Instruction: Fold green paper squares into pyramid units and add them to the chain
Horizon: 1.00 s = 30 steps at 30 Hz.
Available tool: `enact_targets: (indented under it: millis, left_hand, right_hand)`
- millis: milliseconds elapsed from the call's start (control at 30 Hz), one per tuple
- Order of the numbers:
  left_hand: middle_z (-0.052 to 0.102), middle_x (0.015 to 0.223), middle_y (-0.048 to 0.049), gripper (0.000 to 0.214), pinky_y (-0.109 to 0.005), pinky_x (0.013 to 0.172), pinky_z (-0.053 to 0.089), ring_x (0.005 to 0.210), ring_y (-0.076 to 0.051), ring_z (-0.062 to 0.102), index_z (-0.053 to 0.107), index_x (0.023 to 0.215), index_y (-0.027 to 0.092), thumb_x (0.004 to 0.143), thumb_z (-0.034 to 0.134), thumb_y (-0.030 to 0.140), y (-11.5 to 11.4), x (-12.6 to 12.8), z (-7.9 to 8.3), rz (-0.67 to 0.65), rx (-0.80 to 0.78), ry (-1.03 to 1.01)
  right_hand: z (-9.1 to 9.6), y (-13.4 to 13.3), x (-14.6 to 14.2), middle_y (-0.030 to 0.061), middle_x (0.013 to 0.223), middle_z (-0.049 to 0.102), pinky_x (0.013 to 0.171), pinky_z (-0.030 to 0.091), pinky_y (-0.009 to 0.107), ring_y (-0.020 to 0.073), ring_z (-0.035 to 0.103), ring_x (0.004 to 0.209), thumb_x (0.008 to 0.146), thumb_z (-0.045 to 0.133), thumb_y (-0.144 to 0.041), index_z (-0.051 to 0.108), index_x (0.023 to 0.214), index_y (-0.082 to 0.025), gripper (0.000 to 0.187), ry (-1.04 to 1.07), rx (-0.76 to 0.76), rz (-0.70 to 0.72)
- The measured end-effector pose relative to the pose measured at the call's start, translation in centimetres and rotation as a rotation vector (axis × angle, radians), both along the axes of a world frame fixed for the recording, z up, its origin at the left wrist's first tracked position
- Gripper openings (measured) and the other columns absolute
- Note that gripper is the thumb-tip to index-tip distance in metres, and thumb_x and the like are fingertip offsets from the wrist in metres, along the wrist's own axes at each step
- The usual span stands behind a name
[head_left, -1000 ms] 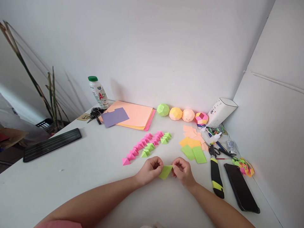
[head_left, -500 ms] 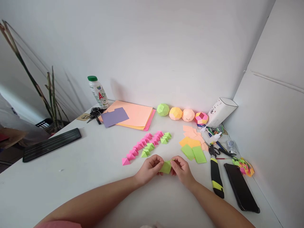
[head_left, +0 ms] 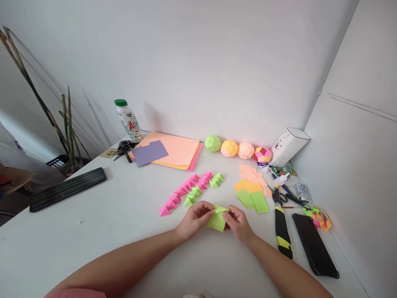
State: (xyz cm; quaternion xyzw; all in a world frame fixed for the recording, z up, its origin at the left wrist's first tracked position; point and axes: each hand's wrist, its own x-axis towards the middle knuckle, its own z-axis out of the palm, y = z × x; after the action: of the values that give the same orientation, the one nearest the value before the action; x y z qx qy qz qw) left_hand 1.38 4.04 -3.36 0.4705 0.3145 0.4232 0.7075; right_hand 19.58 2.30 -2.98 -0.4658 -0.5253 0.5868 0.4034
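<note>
My left hand [head_left: 194, 219] and my right hand [head_left: 238, 222] pinch a small green paper piece [head_left: 217, 220] between them, just above the white table [head_left: 108, 219]. Both hands have their fingers curled on the paper's folded edges. Just beyond the hands lie rows of folded pink units [head_left: 182, 190] and folded green units [head_left: 195, 192]. To the right of the hands sit flat green paper slips [head_left: 253, 200] and orange slips [head_left: 248, 185].
Scissors [head_left: 277, 196], a black-and-yellow cutter [head_left: 283, 231] and a dark phone [head_left: 314, 244] lie at the right. Four paper balls [head_left: 237, 149], a white box [head_left: 290, 145], a stack of coloured sheets [head_left: 173, 151], a bottle [head_left: 127, 120], keys [head_left: 123, 148] and a black keyboard [head_left: 66, 188] stand farther back.
The green paper has been refolded between my fingers, from a flat triangle into a more folded shape with a flap up. Both hands stayed in place.
</note>
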Motion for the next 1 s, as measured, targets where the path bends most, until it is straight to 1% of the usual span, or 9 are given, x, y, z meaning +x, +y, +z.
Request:
enact_targets:
  millis: [67,167,367,500,600,667,800,867,1000]
  left_hand:
    - [0.059,0.077,-0.0016,0.028,-0.027,0.063,0.043,0.069,-0.014,0.055,0.059,0.089,0.016,0.075,0.067,0.040,0.1,0.0,-0.1,-0.023,0.004,0.004]
    - [0.050,0.065,0.0032,0.031,-0.025,0.057,0.039,0.059,-0.010,0.048,0.061,0.091,0.017,0.072,0.069,0.040,0.2,0.1,0.0,-0.036,0.028,0.028]
    - [0.039,0.061,0.0064,0.036,-0.024,0.053,0.033,0.054,-0.008,0.038,0.062,0.099,0.018,0.071,0.069,0.040,0.1,0.0,-0.2,-0.050,0.066,0.110]
    - [0.043,0.062,0.0052,0.041,-0.024,0.053,0.033,0.055,-0.009,0.040,0.059,0.107,0.018,0.073,0.067,0.041,0.1,-0.1,-0.5,-0.105,0.071,0.171]
    - [0.047,0.064,0.0038,0.044,-0.024,0.053,0.034,0.058,-0.010,0.042,0.057,0.109,0.017,0.073,0.066,0.042,0.0,-0.2,-0.5,-0.135,0.067,0.187]
    - [0.048,0.063,0.0041,0.043,-0.024,0.052,0.034,0.057,-0.010,0.042,0.058,0.107,0.017,0.073,0.067,0.043,-0.1,-0.1,-0.2,-0.124,0.066,0.187]
    - [0.054,0.066,0.0023,0.039,-0.024,0.055,0.037,0.058,-0.010,0.047,0.061,0.100,0.018,0.072,0.068,0.044,-0.1,-0.1,0.5,-0.092,0.068,0.141]
    - [0.056,0.070,0.0009,0.039,-0.026,0.058,0.039,0.062,-0.012,0.050,0.061,0.099,0.018,0.072,0.067,0.045,0.0,0.0,0.6,-0.097,0.061,0.114]
    - [0.050,0.064,0.0036,0.038,-0.026,0.057,0.038,0.059,-0.011,0.046,0.062,0.099,0.018,0.072,0.068,0.044,0.0,0.0,0.3,-0.086,0.054,0.112]
  right_hand:
    - [0.1,0.0,-0.1,-0.0052,0.054,0.046,0.047,0.036,0.023,0.0102,0.045,0.049,0.080,0.059,-0.043,0.042,0.064,-0.019,0.033,0.017,-0.014,0.021]
    - [0.2,0.0,-0.2,-0.0062,0.054,0.041,0.047,0.035,0.022,0.0089,0.040,0.048,0.080,0.059,-0.041,0.040,0.062,-0.019,0.034,0.035,-0.014,0.034]
    - [-0.1,-0.1,-0.2,-0.0055,0.057,0.038,0.046,0.030,0.022,0.0085,0.034,0.050,0.083,0.057,-0.040,0.049,0.068,-0.018,0.028,-0.020,0.009,0.035]
    - [-0.4,-0.1,0.0,-0.0060,0.055,0.034,0.045,0.026,0.021,0.0082,0.030,0.048,0.083,0.056,-0.041,0.049,0.066,-0.017,0.030,-0.056,0.005,0.048]
    - [-0.4,-0.1,0.1,-0.0061,0.054,0.034,0.044,0.027,0.021,0.0081,0.031,0.048,0.083,0.056,-0.041,0.048,0.065,-0.017,0.031,-0.058,0.019,0.041]
    - [-0.3,-0.1,0.1,-0.0057,0.055,0.037,0.044,0.028,0.021,0.0081,0.033,0.048,0.083,0.056,-0.041,0.049,0.066,-0.017,0.031,-0.058,0.027,0.020]
    - [-0.2,0.0,-0.1,-0.0026,0.064,0.051,0.047,0.037,0.021,0.0097,0.044,0.053,0.082,0.058,-0.043,0.055,0.087,-0.018,0.025,0.005,-0.002,-0.025]
    - [-0.2,0.0,-0.1,-0.0030,0.064,0.052,0.048,0.039,0.021,0.0098,0.046,0.053,0.082,0.059,-0.042,0.054,0.095,-0.019,0.027,0.043,-0.016,-0.031]
    - [-0.1,-0.1,0.0,-0.0035,0.061,0.052,0.048,0.041,0.021,0.0096,0.047,0.052,0.081,0.060,-0.041,0.055,0.094,-0.019,0.026,0.072,-0.023,-0.013]
